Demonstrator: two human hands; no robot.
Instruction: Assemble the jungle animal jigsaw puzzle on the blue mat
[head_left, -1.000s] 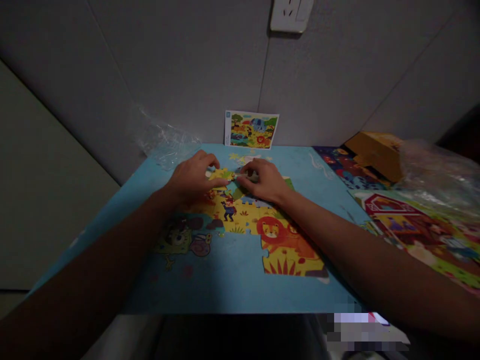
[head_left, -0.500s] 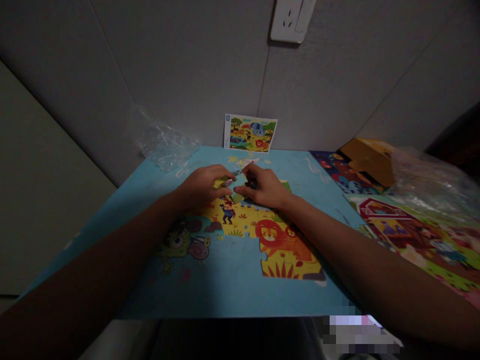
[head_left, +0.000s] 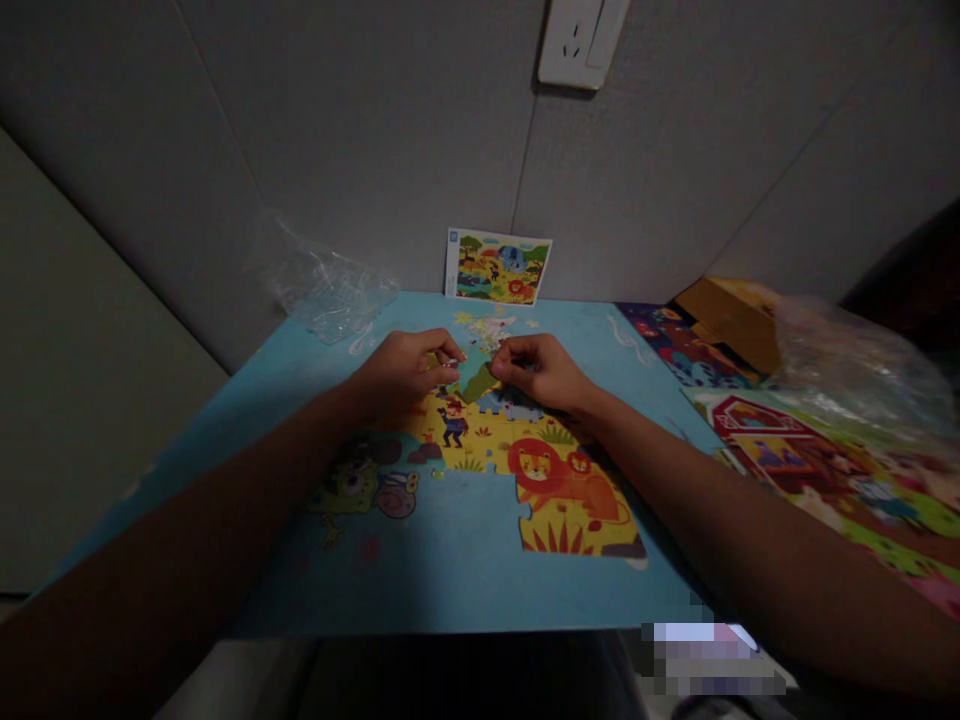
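Note:
My right hand (head_left: 541, 370) pinches a green puzzle piece (head_left: 478, 384) between thumb and fingers, tilted above the puzzle. Left of it, my left hand (head_left: 411, 365) is closed, with a bit of a yellow puzzle piece (head_left: 431, 360) showing between its fingers; most of that piece is hidden. Below both hands lies a partly joined jigsaw puzzle (head_left: 484, 440) with a figure in a hat and yellow ground. Its lion section (head_left: 574, 500) reaches toward me on the right. The upper part of the puzzle is partly covered by my hands.
A picture card (head_left: 499, 267) leans on the wall behind the blue table (head_left: 450, 570). Clear plastic wrapping (head_left: 330, 295) lies at the back left. To the right are an orange-brown box (head_left: 727, 325), more plastic (head_left: 862, 360) and a farm picture (head_left: 817, 470).
My right hand has drawn slightly to the right with the green piece, opening a gap between my hands. My left hand's fingers have come closer together.

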